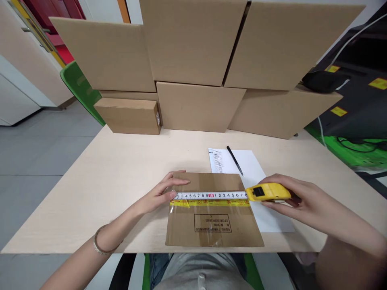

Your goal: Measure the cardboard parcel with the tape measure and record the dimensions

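A cardboard box (187,231) lies flat near the table's front edge, with yellow printed tape (219,203) across its top and a black printed label (212,223). Just above that yellow strip, the white blade (223,195) of a tape measure stretches from the box's left side to its right. My left hand (161,191) is closed at the box's left edge, its thumb pressing the blade's end and its fingers resting on the cardboard. At the right edge, my right hand (298,197) grips the yellow tape measure case (273,191).
A printed sheet of paper (256,161) lies partly under the box, with a black pen (234,160) on it. Large cardboard boxes (193,44) are stacked along the table's back, beside a smaller box (134,119). A green chair (80,90) stands behind the left side.
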